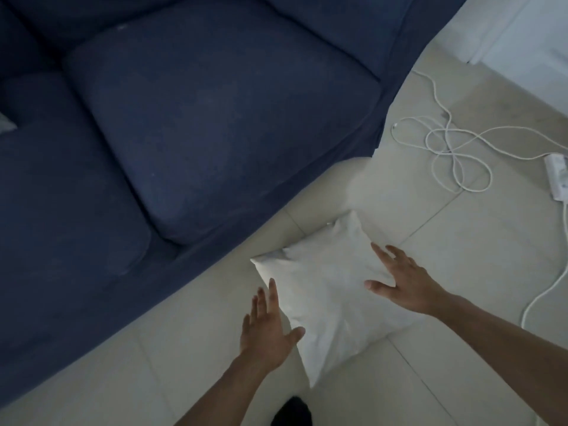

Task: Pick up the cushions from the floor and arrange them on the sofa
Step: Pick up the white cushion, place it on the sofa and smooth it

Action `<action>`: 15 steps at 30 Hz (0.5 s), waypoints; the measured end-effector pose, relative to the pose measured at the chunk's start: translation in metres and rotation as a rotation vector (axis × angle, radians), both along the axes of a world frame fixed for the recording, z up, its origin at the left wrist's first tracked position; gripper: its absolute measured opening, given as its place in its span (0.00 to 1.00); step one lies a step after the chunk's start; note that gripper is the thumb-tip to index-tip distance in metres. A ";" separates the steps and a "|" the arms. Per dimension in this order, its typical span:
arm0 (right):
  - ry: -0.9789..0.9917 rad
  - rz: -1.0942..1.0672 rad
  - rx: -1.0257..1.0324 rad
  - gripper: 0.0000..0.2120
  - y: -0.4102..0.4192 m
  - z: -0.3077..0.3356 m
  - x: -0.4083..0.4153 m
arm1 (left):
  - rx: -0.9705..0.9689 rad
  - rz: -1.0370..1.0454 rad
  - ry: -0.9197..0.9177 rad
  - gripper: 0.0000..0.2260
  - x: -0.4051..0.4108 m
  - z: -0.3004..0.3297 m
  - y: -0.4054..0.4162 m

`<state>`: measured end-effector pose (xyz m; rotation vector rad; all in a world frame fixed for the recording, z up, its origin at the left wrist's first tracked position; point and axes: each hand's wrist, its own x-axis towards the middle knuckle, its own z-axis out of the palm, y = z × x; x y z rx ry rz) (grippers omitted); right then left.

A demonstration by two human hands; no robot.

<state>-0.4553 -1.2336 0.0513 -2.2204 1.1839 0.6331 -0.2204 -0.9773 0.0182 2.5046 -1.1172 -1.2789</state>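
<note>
Sofa [215,118] at left, seat bare. Left hand [267,330] spread wide at the cushion's [325,302] left edge; cushion flat on the floor [461,272], diamond-wise, between both hands. Right hand [402,278] splayed over its right edge. Neither grips yet; equal reach.

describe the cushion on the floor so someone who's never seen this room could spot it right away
Start at the big navy blue sofa and look down to the pale tiled floor in front of it. The cushion lies there between two open hands, left hand and right hand. It is a plain white square, unlike the thin tangled white cable farther off.
</note>
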 end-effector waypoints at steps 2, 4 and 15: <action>-0.002 0.010 0.036 0.60 -0.010 -0.034 -0.010 | 0.030 0.031 0.051 0.59 -0.012 -0.033 -0.003; 0.020 0.025 0.074 0.60 -0.019 -0.064 -0.020 | 0.040 0.067 0.100 0.61 -0.021 -0.063 -0.006; -0.098 0.027 0.196 0.64 -0.048 -0.155 -0.027 | -0.140 0.204 0.418 0.72 -0.021 -0.145 -0.024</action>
